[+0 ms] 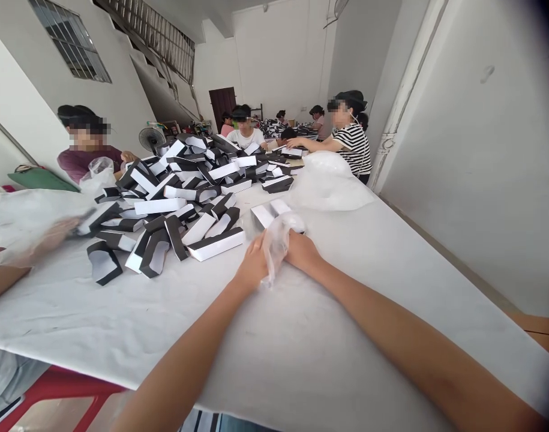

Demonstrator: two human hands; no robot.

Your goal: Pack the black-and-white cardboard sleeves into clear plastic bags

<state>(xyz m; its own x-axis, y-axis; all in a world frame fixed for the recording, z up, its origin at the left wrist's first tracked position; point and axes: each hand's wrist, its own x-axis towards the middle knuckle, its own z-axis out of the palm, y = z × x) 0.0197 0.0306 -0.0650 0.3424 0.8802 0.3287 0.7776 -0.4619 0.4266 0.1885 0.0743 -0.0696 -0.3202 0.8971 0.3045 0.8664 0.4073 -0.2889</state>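
A clear plastic bag [278, 243] is gathered between my two hands above the white-covered table [292, 348]. My left hand [255, 259] grips its left side, and my right hand [301, 249] grips its right side. Just beyond my fingers, white-and-black folded card pieces [261, 217] show at the far end of the bag; they appear to be inside it. Both hands are closed, with the fingertips partly hidden by the crumpled plastic. To the left of my hands lies a big heap of similar black-and-white card pieces [159, 206].
Clear plastic bags [330, 186] lie in a pile at the table's right edge. At the left, a co-worker's blurred hand [60, 234] holds plastic and a card piece. Other people sit or stand around the heap. A red stool [67, 384] stands at the lower left.
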